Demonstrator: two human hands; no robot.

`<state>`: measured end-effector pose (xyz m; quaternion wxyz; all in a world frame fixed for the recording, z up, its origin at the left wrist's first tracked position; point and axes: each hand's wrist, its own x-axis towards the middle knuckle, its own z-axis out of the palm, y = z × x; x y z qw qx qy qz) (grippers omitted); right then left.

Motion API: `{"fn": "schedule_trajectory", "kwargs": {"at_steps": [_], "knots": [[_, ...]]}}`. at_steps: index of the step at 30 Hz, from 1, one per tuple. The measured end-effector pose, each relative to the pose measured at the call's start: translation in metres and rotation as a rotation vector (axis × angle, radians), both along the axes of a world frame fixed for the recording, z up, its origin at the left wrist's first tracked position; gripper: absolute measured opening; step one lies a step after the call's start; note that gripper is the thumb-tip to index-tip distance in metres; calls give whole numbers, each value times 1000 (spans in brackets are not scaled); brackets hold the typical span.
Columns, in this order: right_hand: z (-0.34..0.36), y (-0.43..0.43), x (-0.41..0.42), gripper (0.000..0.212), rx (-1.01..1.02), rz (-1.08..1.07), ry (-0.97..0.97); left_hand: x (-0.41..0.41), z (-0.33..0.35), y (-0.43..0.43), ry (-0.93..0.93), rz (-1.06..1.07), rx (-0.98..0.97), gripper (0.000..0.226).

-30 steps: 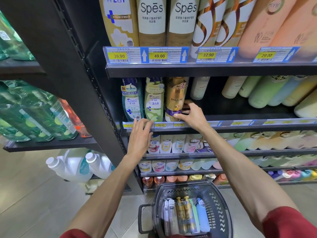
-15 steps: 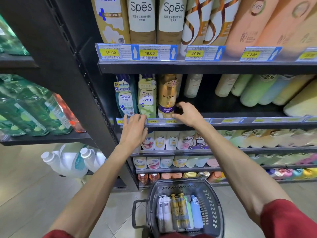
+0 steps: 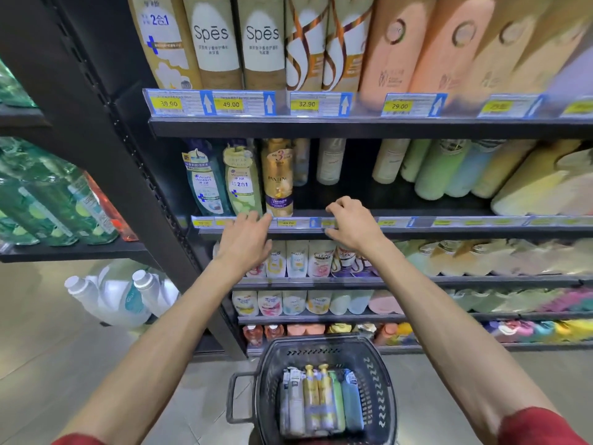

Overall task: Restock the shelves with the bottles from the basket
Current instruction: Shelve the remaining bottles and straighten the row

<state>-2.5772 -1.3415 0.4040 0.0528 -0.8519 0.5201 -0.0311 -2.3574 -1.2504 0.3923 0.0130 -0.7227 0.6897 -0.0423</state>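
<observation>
Head view looks down two bare forearms reaching toward a black metal shelf (image 3: 465,232) fronted by a clear plastic price rail with yellow tags (image 3: 287,223). The left hand (image 3: 247,240) is stretched flat, palm down, fingers straight and close together, and grasps nothing. Its fingertips reach the rail just below a pale green glossy bottle (image 3: 242,184). The right hand (image 3: 351,224) is arched, with the knuckles raised, the fingers bent over the shelf's front lip and the thumb under the rail. It carries no bottle, and I cannot tell whether it really clasps the rail or merely rests there.

Just left of that hand a gold, smooth plastic bottle with a purple band (image 3: 277,178) stands upright at the shelf front. The green bottle and a teal, curved one (image 3: 205,181) stand beside it.

Below, between the arms, a black plastic basket with slotted walls (image 3: 380,393) sits on the tiled floor. A row of slim bottles (image 3: 316,403) lies in it side by side: pale grey, two gold with yellow caps, green and blue.
</observation>
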Motion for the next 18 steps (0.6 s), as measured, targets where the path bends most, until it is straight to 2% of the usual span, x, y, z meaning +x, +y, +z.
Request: {"fn": "schedule_trajectory", "kwargs": {"at_steps": [7,13,18], "knots": [[-15,31,-56,62,61,-12,51,-44,-7,20,-37,-15,68,58],[-35,60,-95,59,129,-30,60,-85,-21,39,39,-6,64,61],[-61,82,-122,61,212,-42,60,-113,-40,58,63,-33,146,62]]}}
